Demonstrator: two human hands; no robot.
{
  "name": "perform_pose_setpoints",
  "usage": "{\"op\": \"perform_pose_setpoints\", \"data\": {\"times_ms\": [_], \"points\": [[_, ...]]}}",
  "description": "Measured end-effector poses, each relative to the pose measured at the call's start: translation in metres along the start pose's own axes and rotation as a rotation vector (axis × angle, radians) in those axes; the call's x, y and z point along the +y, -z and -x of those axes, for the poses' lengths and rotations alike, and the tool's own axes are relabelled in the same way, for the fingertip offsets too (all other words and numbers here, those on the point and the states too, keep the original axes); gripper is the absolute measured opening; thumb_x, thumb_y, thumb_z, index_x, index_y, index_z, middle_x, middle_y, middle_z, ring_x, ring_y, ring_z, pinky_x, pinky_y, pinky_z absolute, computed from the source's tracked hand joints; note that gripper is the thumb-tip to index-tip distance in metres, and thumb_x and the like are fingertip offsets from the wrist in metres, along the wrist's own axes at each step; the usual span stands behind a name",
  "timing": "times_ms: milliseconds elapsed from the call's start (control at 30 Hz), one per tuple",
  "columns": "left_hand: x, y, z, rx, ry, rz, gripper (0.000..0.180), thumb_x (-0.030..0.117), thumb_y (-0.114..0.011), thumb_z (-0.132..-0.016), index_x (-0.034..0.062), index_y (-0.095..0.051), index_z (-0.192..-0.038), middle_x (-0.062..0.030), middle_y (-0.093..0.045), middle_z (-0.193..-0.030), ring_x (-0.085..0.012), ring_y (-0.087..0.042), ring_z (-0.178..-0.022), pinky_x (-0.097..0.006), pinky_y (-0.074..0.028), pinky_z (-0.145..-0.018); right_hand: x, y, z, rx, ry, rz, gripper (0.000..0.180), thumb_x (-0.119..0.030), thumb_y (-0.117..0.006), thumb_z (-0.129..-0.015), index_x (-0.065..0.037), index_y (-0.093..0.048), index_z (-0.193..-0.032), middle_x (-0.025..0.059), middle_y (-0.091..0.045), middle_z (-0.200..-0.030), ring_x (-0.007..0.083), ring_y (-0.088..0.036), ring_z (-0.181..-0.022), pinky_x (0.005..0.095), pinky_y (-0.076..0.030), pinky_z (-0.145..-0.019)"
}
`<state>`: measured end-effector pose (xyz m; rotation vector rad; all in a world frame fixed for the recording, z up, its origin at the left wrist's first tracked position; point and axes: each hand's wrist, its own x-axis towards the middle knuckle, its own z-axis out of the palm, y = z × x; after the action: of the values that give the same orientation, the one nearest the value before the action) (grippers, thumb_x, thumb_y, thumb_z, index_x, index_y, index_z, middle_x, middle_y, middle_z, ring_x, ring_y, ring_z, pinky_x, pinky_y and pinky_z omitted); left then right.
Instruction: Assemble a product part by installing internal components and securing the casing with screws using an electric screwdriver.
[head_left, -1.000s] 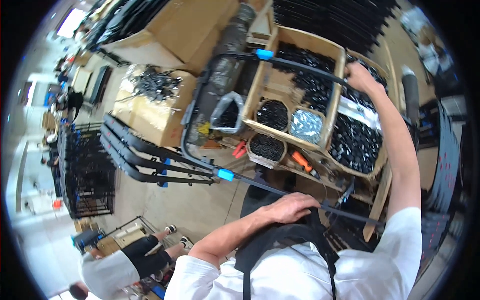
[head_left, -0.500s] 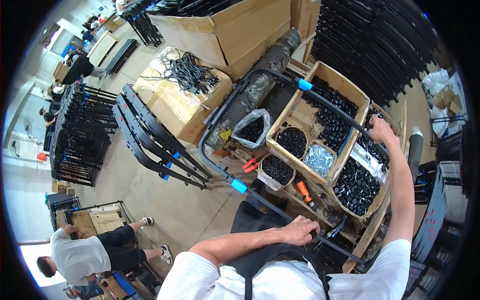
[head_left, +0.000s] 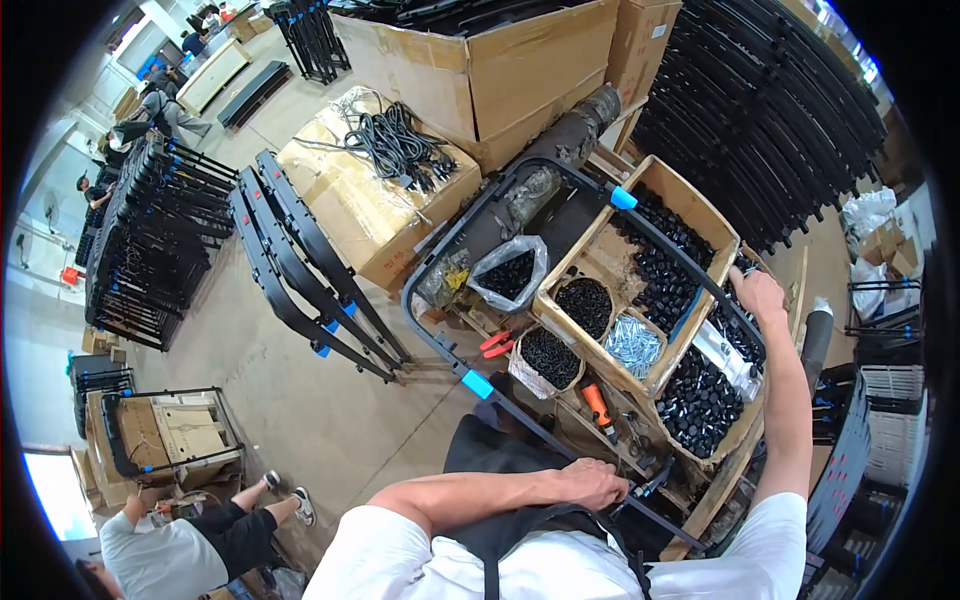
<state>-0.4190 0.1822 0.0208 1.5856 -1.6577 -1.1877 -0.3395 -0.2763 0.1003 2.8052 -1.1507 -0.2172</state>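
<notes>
A black tubular frame (head_left: 540, 430) with rounded corners and blue clips slants across the parts boxes in front of me. My left hand (head_left: 595, 484) is closed round its near bar, close to my waist. My right arm stretches forward, and my right hand (head_left: 758, 293) is at the far end of a carton of black parts (head_left: 700, 405), beside the frame's other bar. Its fingers are curled; black pieces hide the tips, so what they pinch cannot be made out. White strips (head_left: 727, 362) lie in that carton.
A larger carton (head_left: 590, 240) holds black caps, dark screws and silver screws (head_left: 633, 343). Nearby are an orange-handled power screwdriver (head_left: 597, 405), red-handled pliers (head_left: 497, 345) and a bag of black parts (head_left: 508, 272). Folded frames (head_left: 300, 260) stand left; a co-worker (head_left: 170, 550) bends at lower left.
My right hand has shifted slightly nearer within the parts carton. My left hand stays on the bar. The view has turned a little, and the co-worker at lower left has moved lower in view.
</notes>
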Motion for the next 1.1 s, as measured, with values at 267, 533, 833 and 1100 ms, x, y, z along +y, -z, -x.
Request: {"op": "perform_pose_setpoints", "data": {"times_ms": [267, 533, 833, 1100], "points": [[0.006, 0.006, -0.001, 0.046, 0.059, 0.118, 0.043, 0.019, -0.077, -0.092, 0.0103, -0.060, -0.131, -0.0203, -0.062, -0.112, -0.0437, -0.063, -0.113, -0.053, -0.052, -0.097, 0.023, -0.012, 0.002, 0.055, 0.090, 0.109, 0.077, -0.061, -0.038, -0.109, 0.001, -0.080, -0.088, 0.0307, -0.076, -0.096, 0.0450, -0.075, -0.097, 0.0560, -0.060, -0.083], [0.008, 0.017, -0.001, -0.135, 0.177, 0.159, 0.033, 0.022, -0.061, -0.100, 0.0187, -0.063, -0.133, -0.0214, -0.067, -0.117, -0.0429, -0.066, -0.114, -0.054, -0.054, -0.094, 0.021, 0.003, 0.012, -0.186, 0.175, 0.244, 0.035, -0.025, -0.072, -0.080, -0.005, -0.080, -0.108, 0.0213, -0.078, -0.110, 0.0362, -0.076, -0.107, 0.0476, -0.062, -0.090], [0.016, 0.006, 0.003, -0.029, 0.089, 0.018, 0.031, 0.042, -0.059, -0.105, 0.0240, -0.076, -0.124, -0.0172, -0.075, -0.110, -0.0421, -0.071, -0.106, -0.055, -0.057, -0.086, 0.028, -0.014, 0.006, -0.180, 0.144, 0.365, 0.034, -0.015, -0.062, -0.085, -0.008, -0.078, -0.115, 0.0227, -0.078, -0.106, 0.0374, -0.077, -0.099, 0.0516, -0.062, -0.087], [0.014, 0.010, 0.012, 0.017, 0.208, 0.150, 0.037, 0.022, -0.072, -0.095, 0.0168, -0.061, -0.130, -0.0246, -0.068, -0.121, -0.0442, -0.067, -0.114, -0.054, -0.053, -0.095, 0.032, -0.022, 0.010, 0.150, 0.213, 0.095, 0.025, -0.019, -0.062, -0.090, -0.009, -0.083, -0.099, 0.0168, -0.080, -0.101, 0.0314, -0.080, -0.097, 0.0455, -0.063, -0.084]]}}
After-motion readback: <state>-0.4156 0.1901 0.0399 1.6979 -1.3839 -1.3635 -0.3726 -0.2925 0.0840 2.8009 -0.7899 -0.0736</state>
